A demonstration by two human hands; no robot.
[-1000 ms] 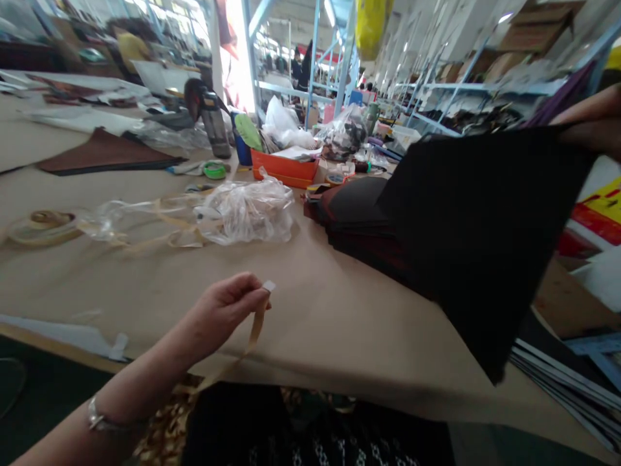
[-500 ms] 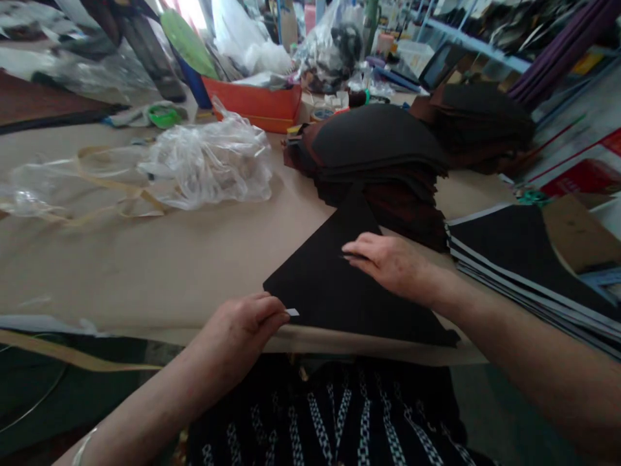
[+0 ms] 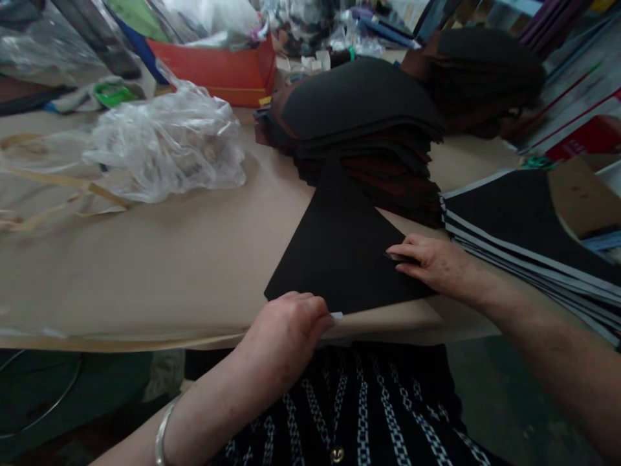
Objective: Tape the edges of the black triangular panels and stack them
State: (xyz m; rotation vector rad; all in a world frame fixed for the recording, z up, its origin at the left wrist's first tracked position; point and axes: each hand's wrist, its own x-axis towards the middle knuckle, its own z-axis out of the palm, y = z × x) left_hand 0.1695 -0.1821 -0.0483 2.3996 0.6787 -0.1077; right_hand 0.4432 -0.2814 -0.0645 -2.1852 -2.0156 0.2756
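Green tape [image 3: 114, 94]: beyond the bag, at far left, partly wrapped in pale film;
Plastic bag [image 3: 165, 145]: clear, crumpled, on the table [image 3: 145, 272];
Orange box [image 3: 213, 72]: behind the bag, against the far edge of view;
Left hand [image 3: 286, 333]: fingers [image 3: 310, 309] curled, closed on the near edge of the black sheet, white tab [image 3: 336, 315] at their tips; bangle [image 3: 162, 435] on the wrist;
Black sheet [image 3: 339, 249]: flat on the table, tip toward the dark stack, between both hands;
Dark stack [image 3: 359, 110]: just beyond the sheet's tip, touching;
Right hand [image 3: 434, 262]: fingers [image 3: 417, 249] loosely bent on the sheet's right edge, thin strip [image 3: 400, 257] beneath them, hold on it impossible to tell;
Grey-edged stack [image 3: 524, 239]: beside the right hand, at far right.
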